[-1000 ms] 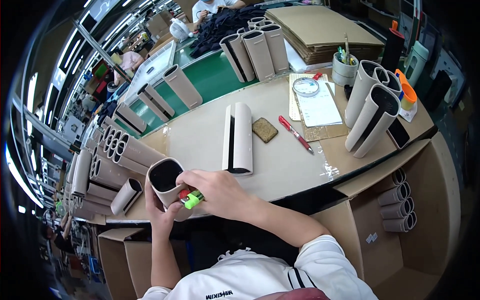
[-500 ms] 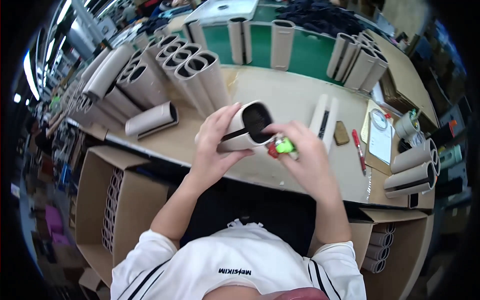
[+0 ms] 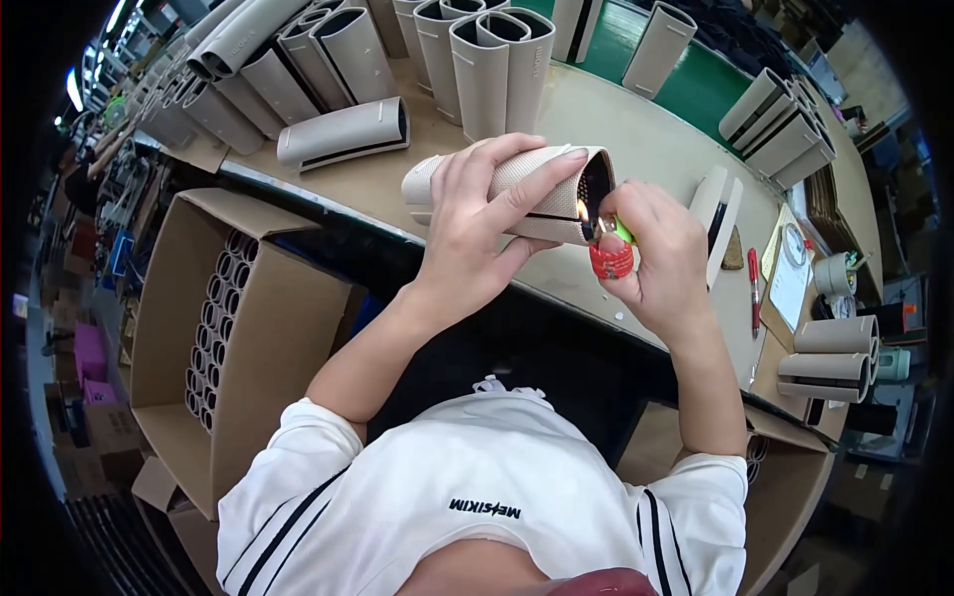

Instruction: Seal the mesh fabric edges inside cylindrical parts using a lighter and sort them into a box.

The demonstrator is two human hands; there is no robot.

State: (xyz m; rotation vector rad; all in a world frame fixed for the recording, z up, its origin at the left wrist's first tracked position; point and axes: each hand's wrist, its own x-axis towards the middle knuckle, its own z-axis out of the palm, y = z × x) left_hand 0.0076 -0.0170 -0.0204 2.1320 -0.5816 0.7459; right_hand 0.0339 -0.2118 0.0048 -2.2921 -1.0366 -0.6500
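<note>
Left hand wraps 1 beige mesh sleeve above the table edge; right hand is closed around a lit lighter at its open end; best practice, probably: brief flame, rim only, fingers clear.

Beige mesh-fabric sleeve w/ matt weave, glossy plastic lighter, matt cardboard box

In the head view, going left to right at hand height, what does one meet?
Open cardboard box → left hand around a beige fabric-covered tube → lit lighter at the tube's open end → right hand → red pen → stacked beige tubes.
</note>
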